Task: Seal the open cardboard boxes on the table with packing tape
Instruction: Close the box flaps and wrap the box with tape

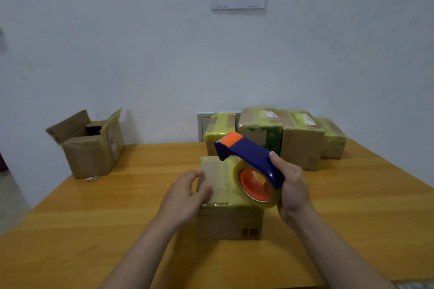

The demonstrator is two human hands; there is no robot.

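Head view: your right hand (293,192) grips the blue handle of the tape dispenser (251,157), its fingers (278,163) wrapped tight round the frame, the yellowish roll (256,185) hanging below and the orange cutter end tilted up and away from you, clear of any cardboard. Directly beneath lies the near box (229,220), flaps down, its top already covered by strips of tape running from your side toward the wall. Your left hand (185,197) sits at that box's left top edge with the fingers loosely spread and holding nothing; motion blur makes it uncertain whether they touch the lid or hover just beside it. The relation that matters next: the open box (91,145), flaps standing up, sits at the far-left corner of the counter (94,230), well apart from both hands, up and to the left of them, with your free left hand the nearer. A row of sealed boxes (277,134) stands against the wall at far right. Judged from this layout, the near box looks finished, and the open one would have to be brought in by the left hand before the dispenser can reach it.
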